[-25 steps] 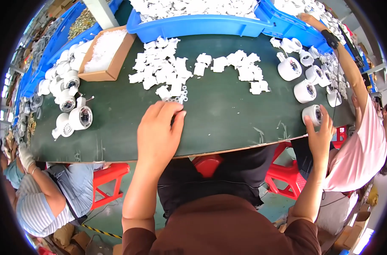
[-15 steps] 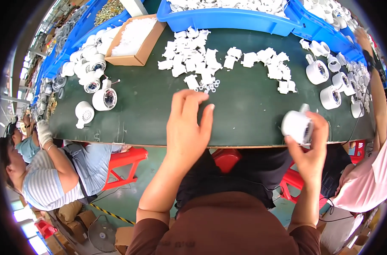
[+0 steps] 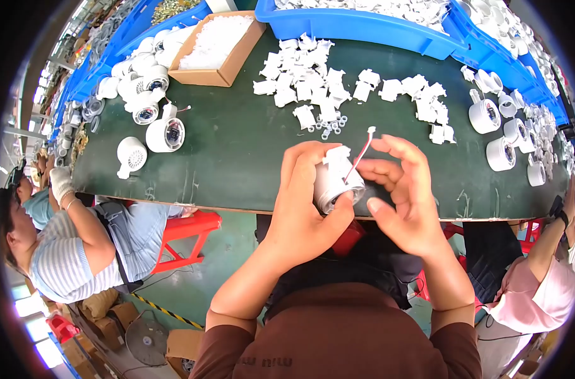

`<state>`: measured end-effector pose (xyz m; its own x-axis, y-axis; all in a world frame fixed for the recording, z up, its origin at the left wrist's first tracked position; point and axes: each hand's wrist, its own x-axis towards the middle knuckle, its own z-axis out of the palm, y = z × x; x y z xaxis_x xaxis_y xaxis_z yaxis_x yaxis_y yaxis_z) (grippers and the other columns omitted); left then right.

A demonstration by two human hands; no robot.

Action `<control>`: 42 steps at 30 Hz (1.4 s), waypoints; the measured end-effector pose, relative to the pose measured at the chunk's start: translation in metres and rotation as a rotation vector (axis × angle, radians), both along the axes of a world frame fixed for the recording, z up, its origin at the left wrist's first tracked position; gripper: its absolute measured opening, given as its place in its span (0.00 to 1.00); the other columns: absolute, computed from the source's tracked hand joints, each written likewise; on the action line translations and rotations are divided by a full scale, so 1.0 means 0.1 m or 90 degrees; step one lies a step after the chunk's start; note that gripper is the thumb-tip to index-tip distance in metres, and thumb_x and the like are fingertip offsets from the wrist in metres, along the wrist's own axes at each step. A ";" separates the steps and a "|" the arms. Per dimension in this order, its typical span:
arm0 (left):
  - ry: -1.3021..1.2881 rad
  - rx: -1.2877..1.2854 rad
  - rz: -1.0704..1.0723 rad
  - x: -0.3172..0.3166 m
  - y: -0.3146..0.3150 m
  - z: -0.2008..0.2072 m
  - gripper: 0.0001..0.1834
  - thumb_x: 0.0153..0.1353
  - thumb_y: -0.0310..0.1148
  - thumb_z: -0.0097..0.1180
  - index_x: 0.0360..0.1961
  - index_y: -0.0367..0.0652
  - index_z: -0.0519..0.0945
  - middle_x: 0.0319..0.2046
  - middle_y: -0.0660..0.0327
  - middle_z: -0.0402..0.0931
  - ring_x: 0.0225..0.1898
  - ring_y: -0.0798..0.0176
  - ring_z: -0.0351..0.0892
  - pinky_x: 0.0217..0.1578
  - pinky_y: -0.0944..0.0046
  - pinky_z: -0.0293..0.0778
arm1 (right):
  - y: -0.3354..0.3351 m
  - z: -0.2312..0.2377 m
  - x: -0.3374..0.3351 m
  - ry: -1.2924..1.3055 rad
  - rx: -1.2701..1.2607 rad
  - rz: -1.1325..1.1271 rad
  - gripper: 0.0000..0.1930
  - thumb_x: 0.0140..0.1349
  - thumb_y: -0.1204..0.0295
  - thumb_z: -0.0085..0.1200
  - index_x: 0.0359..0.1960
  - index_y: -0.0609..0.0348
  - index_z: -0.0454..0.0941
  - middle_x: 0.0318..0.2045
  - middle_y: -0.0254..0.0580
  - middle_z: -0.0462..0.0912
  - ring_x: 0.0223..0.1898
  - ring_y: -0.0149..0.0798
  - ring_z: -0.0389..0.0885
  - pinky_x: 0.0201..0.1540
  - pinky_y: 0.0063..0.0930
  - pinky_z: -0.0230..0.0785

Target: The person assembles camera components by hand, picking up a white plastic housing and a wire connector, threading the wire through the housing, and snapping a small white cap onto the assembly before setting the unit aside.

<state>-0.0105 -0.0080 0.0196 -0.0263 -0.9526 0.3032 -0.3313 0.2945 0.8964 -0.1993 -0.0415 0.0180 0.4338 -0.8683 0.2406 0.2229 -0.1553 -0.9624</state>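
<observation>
My left hand [image 3: 300,211] is wrapped round a white cylindrical plastic housing [image 3: 330,183], held above the near part of the table. A short red-and-white wire [image 3: 364,153] with a small white plug rises from it. Close by on the right, my right hand [image 3: 408,199] has its fingers spread, thumb near the housing's edge. Beyond the hands lie several small clear rings [image 3: 328,129] and a heap of white plastic brackets [image 3: 300,72].
Finished-looking white housings [image 3: 166,134] stand at left, with others [image 3: 485,115] at right. A cardboard box [image 3: 205,75] of white pieces and a blue bin [image 3: 357,31] line the back. A seated person [image 3: 79,246] is at left, another [image 3: 533,278] at right.
The housing has come from the right hand at the right into the left hand at the middle. The right hand has moved left and opened; the wire now shows. The view has shifted slightly.
</observation>
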 end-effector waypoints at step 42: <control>0.003 -0.143 0.084 0.04 -0.08 -0.15 0.07 0.66 0.27 0.54 0.37 0.33 0.80 0.40 0.52 0.81 0.42 0.57 0.78 0.45 0.61 0.74 | -1.22 0.18 0.08 0.628 -0.620 -0.151 0.23 0.56 0.89 0.52 0.52 0.55 0.80 0.48 0.43 0.82 0.49 0.50 0.77 0.53 0.40 0.73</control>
<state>-0.0062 -0.0155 0.0042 0.0961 -0.8562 0.5077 -0.3765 0.4409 0.8148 -0.1912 -0.1637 0.0363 0.6430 -0.6077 0.4661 -0.5972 -0.7789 -0.1915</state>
